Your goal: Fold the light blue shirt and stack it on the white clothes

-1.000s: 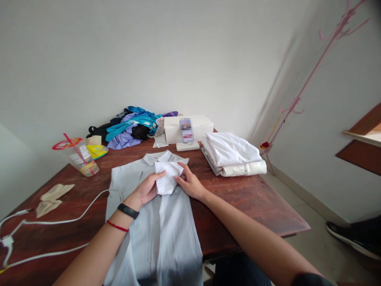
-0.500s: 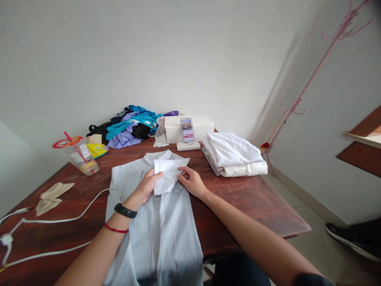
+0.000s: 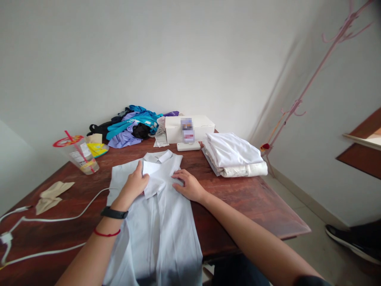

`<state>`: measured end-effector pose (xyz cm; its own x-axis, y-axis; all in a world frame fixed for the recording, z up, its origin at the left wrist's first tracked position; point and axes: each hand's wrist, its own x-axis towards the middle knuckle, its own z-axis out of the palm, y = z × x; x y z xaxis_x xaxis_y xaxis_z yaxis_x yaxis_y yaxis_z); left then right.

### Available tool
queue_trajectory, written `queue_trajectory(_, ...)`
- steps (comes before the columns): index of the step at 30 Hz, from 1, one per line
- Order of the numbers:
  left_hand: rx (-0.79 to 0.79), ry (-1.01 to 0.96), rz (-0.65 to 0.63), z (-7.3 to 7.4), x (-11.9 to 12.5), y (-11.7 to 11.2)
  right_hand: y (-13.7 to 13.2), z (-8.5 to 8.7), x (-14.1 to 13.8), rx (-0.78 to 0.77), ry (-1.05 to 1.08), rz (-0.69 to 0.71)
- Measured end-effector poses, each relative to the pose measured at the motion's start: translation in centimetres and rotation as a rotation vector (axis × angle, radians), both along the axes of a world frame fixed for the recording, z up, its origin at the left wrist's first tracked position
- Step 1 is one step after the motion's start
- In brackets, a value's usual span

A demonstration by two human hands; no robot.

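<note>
A pale grey-white shirt (image 3: 175,234) lies front up on the wooden table, its collar (image 3: 159,156) toward the wall. Across its chest is a folded white flap of cloth, which looks like a sleeve end (image 3: 154,178). My left hand (image 3: 134,182) pinches the left edge of this sleeve end between thumb and fingers. On the right side of the shirt rests my right hand (image 3: 189,186), fingers and thumb apart, the tips touching the cloth near the sleeve fold. Nothing shows in that hand.
A stack of folded white clothes (image 3: 233,153) stands at the right. Behind are a white box (image 3: 196,123) and a heap of coloured clothes (image 3: 133,125). At the left are a plastic cup with a straw (image 3: 81,155), a napkin (image 3: 53,194) and a white cable (image 3: 59,219).
My left hand has moved left, drawing the sleeve end leftward and down against the shirt. My right hand has let go of the sleeve end's right side and spread its fingers slightly on the shirt.
</note>
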<state>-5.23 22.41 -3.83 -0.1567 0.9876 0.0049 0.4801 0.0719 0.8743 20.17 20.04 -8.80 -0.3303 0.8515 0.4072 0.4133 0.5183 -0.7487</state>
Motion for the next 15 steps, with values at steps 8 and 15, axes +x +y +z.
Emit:
queue_trajectory(8, 0.005, 0.459, 0.032, -0.6, -1.4, -0.5, -0.8, 0.8, -0.1, 0.038, -0.201, 0.021)
queue_trajectory(15, 0.46, 0.459, -0.264, 0.4, 1.8, -1.4, -1.0, 0.9, -0.1, 0.044, -0.266, 0.032)
